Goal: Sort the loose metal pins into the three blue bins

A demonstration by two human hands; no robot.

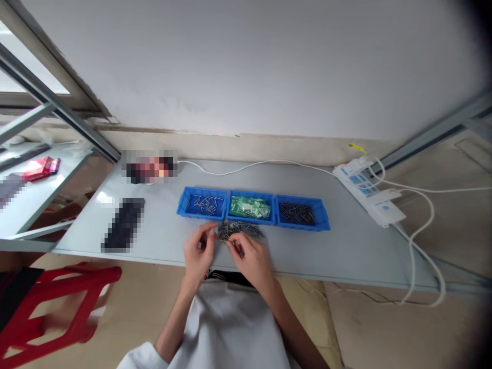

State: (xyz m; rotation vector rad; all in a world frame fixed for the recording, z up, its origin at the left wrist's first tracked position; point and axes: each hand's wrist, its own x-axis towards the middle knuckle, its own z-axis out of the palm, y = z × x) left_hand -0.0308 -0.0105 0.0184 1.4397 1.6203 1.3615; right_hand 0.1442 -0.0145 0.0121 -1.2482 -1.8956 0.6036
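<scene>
My left hand [200, 248] is closed in a pinch at the left side of a loose pile of thin metal pieces [246, 228]. Facing it, my right hand [250, 254] is also pinched, its fingertips low over the front of the pile. Whatever lies between either set of fingers is too small to make out. Just behind the pile, three blue bins stand in a row. The left bin [182, 205] has scattered slim silver pins, the middle bin [251, 195] small green-and-clear packets, and the right bin [325, 218] many dark, thin metal pieces.
A white power strip [369, 195] with plugs and looping cables lies at the table's right. A white cable [246, 166] runs along the back. Two blurred-out items lie on the left of the grey table [161, 236]. A red stool [88, 282] stands below left.
</scene>
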